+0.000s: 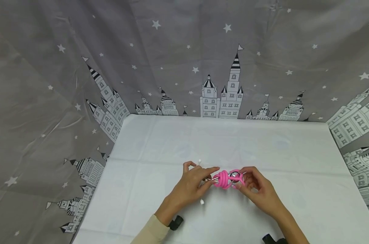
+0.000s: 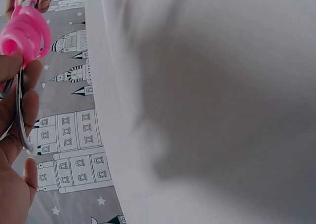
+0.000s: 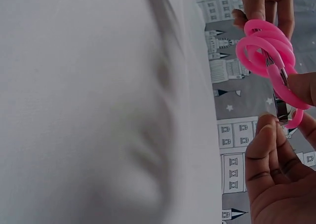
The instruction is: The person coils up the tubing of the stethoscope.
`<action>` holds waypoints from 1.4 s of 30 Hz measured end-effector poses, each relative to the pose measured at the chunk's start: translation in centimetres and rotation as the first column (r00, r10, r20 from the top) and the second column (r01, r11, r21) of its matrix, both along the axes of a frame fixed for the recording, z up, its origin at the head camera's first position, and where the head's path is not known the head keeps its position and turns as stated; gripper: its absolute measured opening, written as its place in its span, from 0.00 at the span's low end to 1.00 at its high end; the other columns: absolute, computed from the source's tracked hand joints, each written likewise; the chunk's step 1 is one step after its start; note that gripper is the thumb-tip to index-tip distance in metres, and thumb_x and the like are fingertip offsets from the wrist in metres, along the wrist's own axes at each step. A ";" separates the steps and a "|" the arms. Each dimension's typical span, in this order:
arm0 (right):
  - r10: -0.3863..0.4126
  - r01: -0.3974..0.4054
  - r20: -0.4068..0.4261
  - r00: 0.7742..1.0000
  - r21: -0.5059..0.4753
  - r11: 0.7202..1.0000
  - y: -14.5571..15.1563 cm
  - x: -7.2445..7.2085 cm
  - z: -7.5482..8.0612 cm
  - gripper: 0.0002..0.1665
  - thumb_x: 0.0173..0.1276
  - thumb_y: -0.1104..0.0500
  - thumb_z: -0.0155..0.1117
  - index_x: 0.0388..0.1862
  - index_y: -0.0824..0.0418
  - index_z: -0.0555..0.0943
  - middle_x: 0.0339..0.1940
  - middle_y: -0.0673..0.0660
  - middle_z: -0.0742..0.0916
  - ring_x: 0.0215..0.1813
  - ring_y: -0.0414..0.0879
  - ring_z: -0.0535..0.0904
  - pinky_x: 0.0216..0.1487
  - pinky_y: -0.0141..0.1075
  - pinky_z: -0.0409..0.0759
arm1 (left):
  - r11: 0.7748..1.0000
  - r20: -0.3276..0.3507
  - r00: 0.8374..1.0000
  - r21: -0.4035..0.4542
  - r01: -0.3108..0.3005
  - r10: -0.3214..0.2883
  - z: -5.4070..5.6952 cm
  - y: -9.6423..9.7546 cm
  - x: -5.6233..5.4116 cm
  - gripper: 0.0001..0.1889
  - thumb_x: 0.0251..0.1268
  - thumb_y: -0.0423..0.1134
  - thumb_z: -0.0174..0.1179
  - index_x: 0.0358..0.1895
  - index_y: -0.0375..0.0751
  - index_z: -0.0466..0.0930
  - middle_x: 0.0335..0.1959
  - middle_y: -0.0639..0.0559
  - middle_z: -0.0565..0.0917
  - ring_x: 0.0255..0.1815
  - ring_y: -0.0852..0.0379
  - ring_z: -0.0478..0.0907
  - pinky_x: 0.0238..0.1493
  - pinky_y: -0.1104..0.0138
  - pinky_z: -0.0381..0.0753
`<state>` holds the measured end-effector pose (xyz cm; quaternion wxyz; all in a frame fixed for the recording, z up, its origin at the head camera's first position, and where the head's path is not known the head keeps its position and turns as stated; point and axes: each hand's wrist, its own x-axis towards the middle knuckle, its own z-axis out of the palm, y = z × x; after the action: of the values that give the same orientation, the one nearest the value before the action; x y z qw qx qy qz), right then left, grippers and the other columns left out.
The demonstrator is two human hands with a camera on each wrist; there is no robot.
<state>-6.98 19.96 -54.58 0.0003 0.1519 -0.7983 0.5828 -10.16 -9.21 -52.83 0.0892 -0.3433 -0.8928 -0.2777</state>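
Note:
A stethoscope with its pink tubing [image 1: 223,179] wound into a thick coil is held above the white cloth. My left hand [image 1: 188,183] pinches its metal ear tubes [image 2: 19,108] where they enter the coil. White ear tips [image 1: 202,202] stick out on both sides of that hand. At the other end, my right hand [image 1: 262,191] pinches a tubing loop beside the round metal chest piece [image 1: 234,176]. In the right wrist view the pink coil [image 3: 264,51] hangs between both hands, and the chest piece [image 3: 281,110] sits at the right fingertips.
A white cloth [image 1: 160,142] covers the table. Grey fabric [image 1: 172,44] with printed castles and stars rises behind it and along the sides. Black wrist camera mounts [image 1: 176,223] show at both wrists.

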 end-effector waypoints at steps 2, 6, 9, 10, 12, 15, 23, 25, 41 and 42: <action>-0.003 0.003 -0.004 1.000 0.032 0.999 0.1 0.0 -0.3 0.28 0.68 0.65 0.79 0.63 0.53 0.77 0.42 0.52 0.84 0.37 0.42 0.80 0.36 0.29 0.81 | 1.000 -0.002 1.000 -0.008 0.003 -0.003 -0.2 -0.1 -0.1 0.25 0.76 0.43 0.69 0.73 0.55 0.80 0.39 0.66 0.92 0.42 0.65 0.81 0.70 0.47 0.67; -0.012 0.011 0.011 1.000 0.082 0.997 0.3 0.1 -1.0 0.27 0.69 0.62 0.78 0.63 0.52 0.78 0.41 0.52 0.84 0.36 0.40 0.79 0.35 0.29 0.80 | 0.999 0.001 1.000 -0.033 0.009 -0.009 -0.8 -0.3 -0.2 0.26 0.74 0.42 0.70 0.73 0.55 0.79 0.41 0.65 0.92 0.46 0.63 0.81 0.71 0.46 0.66; -0.008 0.005 0.028 1.000 0.105 0.994 0.4 0.1 -1.7 0.26 0.70 0.61 0.78 0.63 0.52 0.77 0.41 0.52 0.84 0.35 0.39 0.79 0.35 0.29 0.80 | 0.999 -0.002 1.000 -0.053 0.012 -0.012 -1.4 -0.4 -0.2 0.27 0.73 0.41 0.71 0.73 0.56 0.79 0.41 0.66 0.92 0.47 0.63 0.81 0.71 0.46 0.66; -0.006 0.003 0.026 1.000 0.110 0.994 0.4 0.2 -1.9 0.26 0.70 0.61 0.78 0.63 0.52 0.77 0.40 0.52 0.85 0.35 0.39 0.79 0.35 0.29 0.80 | 0.998 0.000 1.000 -0.058 0.013 -0.013 -1.6 -0.5 -0.2 0.27 0.73 0.41 0.71 0.73 0.56 0.79 0.41 0.66 0.92 0.47 0.63 0.81 0.71 0.46 0.66; 0.000 -0.004 0.027 1.000 0.118 0.993 0.4 0.2 -2.4 0.26 0.70 0.62 0.78 0.63 0.53 0.77 0.40 0.52 0.84 0.35 0.39 0.80 0.35 0.29 0.80 | 0.998 0.009 1.000 -0.062 0.014 -0.014 -1.9 -0.5 -0.1 0.27 0.73 0.41 0.71 0.73 0.55 0.79 0.41 0.66 0.92 0.47 0.62 0.81 0.71 0.46 0.66; -0.006 0.002 0.032 0.999 0.130 0.992 0.1 0.3 -3.0 0.27 0.70 0.62 0.78 0.63 0.53 0.77 0.41 0.53 0.84 0.36 0.38 0.80 0.36 0.29 0.81 | 0.996 0.047 0.999 -0.083 0.010 -0.006 -2.2 -0.5 -0.1 0.27 0.73 0.41 0.71 0.73 0.56 0.79 0.41 0.66 0.92 0.48 0.62 0.81 0.71 0.47 0.65; -0.044 0.039 0.028 0.999 0.158 0.987 -0.8 0.5 -4.3 0.27 0.68 0.64 0.79 0.61 0.58 0.78 0.47 0.56 0.84 0.38 0.35 0.80 0.38 0.28 0.83 | 0.991 0.166 0.986 -0.133 0.016 0.006 -3.0 -0.5 0.0 0.29 0.73 0.42 0.71 0.75 0.56 0.77 0.41 0.64 0.91 0.49 0.60 0.81 0.72 0.47 0.65; -0.050 0.044 0.031 0.998 0.168 0.985 -0.9 0.6 -4.5 0.26 0.67 0.66 0.79 0.61 0.60 0.78 0.50 0.57 0.83 0.37 0.34 0.80 0.38 0.28 0.84 | 0.991 0.176 0.984 -0.136 0.018 0.007 -2.9 -0.4 0.0 0.29 0.73 0.42 0.71 0.75 0.56 0.77 0.42 0.63 0.91 0.50 0.60 0.82 0.72 0.47 0.65; -0.091 0.073 0.057 0.994 0.253 0.965 -1.0 0.6 -4.5 0.25 0.68 0.64 0.79 0.61 0.57 0.80 0.51 0.55 0.82 0.38 0.34 0.78 0.39 0.28 0.81 | 0.992 0.171 0.985 -0.125 -0.010 0.032 -3.0 -0.4 -0.2 0.29 0.72 0.42 0.71 0.75 0.57 0.77 0.43 0.66 0.92 0.53 0.59 0.81 0.72 0.49 0.67; -0.092 0.075 0.056 0.994 0.256 0.964 -0.9 0.6 -4.5 0.25 0.68 0.63 0.79 0.61 0.57 0.80 0.51 0.55 0.82 0.38 0.34 0.78 0.39 0.28 0.81 | 0.992 0.167 0.985 -0.123 -0.015 0.036 -3.0 -0.4 -0.2 0.29 0.72 0.42 0.71 0.74 0.57 0.78 0.44 0.66 0.91 0.53 0.60 0.81 0.72 0.50 0.67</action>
<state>-6.39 19.02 -59.07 -0.0213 0.0973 -0.8714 0.4804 -10.33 -9.62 -55.84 -0.0042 -0.3118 -0.9167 -0.2499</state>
